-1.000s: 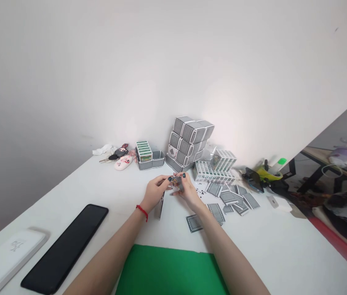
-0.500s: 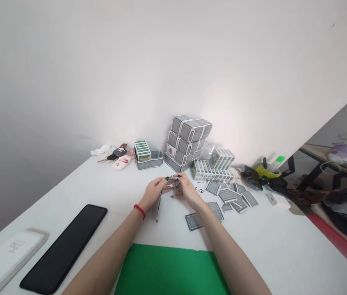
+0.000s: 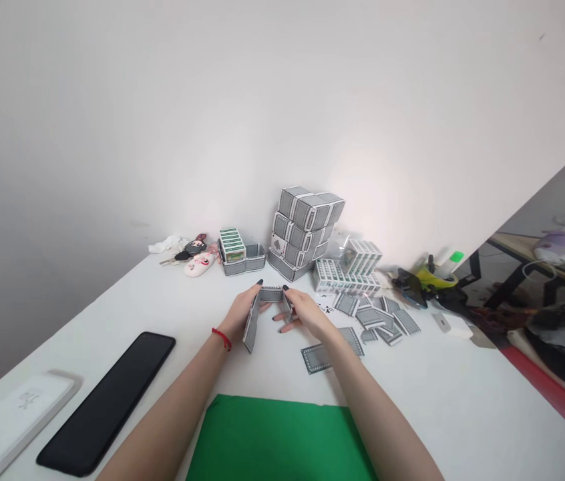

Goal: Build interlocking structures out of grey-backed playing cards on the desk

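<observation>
Between my two hands is a strip of folded playing cards (image 3: pixel 271 294) with grey patterned backs, bent into a frame with an open side toward me. My left hand (image 3: pixel 243 310) pinches its left corner, and a long side panel slants down from there. At the right corner, my right hand (image 3: pixel 307 310) grips a shorter folded panel, its lower fingers spread behind. Loose grey-backed playing cards (image 3: pixel 383 321) lie scattered to the right of my right hand. Two more cards (image 3: pixel 316 359) rest partly under my right forearm.
Behind my hands stands a stack of card-built boxes (image 3: pixel 307 227). Left of it, an open card tray (image 3: pixel 255 260) holds small green-and-white boxes (image 3: pixel 232 246). More small boxes (image 3: pixel 347 277) stand right. A black phone (image 3: pixel 107 401), white power bank (image 3: pixel 22 421) and green sheet (image 3: pixel 282 437) lie nearer me.
My hands have moved apart, the left one slightly leftward. The card strip between them has opened out, and its grey backs now face me.
</observation>
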{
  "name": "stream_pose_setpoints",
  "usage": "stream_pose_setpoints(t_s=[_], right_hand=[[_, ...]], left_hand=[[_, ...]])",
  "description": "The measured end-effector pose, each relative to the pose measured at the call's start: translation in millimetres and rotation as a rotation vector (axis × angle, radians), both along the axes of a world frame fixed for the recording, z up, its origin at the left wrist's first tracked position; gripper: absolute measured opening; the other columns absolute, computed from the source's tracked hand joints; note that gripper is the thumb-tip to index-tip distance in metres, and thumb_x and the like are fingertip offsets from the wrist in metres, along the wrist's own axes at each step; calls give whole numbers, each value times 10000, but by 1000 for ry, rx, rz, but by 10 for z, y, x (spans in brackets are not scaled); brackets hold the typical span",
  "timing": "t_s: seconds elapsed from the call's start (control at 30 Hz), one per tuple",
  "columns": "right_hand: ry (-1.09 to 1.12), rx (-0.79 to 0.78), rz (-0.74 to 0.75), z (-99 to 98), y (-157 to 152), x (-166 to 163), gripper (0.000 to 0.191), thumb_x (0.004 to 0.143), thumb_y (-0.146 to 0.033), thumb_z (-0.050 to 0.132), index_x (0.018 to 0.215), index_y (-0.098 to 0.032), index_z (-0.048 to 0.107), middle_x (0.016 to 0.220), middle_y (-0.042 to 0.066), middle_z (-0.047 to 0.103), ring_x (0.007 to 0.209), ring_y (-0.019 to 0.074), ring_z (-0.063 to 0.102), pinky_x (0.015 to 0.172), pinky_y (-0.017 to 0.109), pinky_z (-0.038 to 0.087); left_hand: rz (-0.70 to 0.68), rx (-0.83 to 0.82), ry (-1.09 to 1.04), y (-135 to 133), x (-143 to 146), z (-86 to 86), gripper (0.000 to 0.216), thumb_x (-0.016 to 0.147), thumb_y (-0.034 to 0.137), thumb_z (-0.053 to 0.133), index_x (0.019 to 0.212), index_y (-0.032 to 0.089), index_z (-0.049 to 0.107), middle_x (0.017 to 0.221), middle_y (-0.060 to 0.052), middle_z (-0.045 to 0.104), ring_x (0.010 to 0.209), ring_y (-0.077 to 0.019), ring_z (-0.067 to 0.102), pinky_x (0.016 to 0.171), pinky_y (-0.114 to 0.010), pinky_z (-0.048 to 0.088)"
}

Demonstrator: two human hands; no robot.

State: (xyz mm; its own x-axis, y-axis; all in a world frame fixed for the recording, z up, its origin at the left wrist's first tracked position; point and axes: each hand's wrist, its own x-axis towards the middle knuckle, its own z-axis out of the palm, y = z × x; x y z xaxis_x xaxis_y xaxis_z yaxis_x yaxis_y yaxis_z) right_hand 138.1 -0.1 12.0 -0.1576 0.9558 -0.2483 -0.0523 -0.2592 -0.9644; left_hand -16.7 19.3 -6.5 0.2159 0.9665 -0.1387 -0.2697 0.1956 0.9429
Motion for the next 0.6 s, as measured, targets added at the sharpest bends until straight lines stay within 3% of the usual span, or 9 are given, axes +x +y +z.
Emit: stream_pose_setpoints(t_s=[0.13,0.47,0.6], right_hand=[[-5,4,-52,-22,9,-16,375,772,-528,534,829,-160,584,854,92,600,599,197,661,366,280,541],[96,7,-18,-87,-30,-88,324,789,-508,507,892,-201,515,844,52,617,647,171,646,419,319,561],[164,67,-104,-144,9,-77,333,752,-515,554,861,-206,493,817,13,577,652,154,629,437,331,574]], left_hand=[[-19,20,59,-21,-22,35,394,743,516,566,779,135,661,871,-92,708,858,-221,644,782,-306,531],[3,-23,-107,10,-22,-18,419,740,531,566,745,129,682,850,-121,710,833,-257,656,796,-378,534],[-97,-3,-228,61,-62,-60,327,738,401,595,906,135,685,1008,-128,685,959,-267,630,844,-405,515]])
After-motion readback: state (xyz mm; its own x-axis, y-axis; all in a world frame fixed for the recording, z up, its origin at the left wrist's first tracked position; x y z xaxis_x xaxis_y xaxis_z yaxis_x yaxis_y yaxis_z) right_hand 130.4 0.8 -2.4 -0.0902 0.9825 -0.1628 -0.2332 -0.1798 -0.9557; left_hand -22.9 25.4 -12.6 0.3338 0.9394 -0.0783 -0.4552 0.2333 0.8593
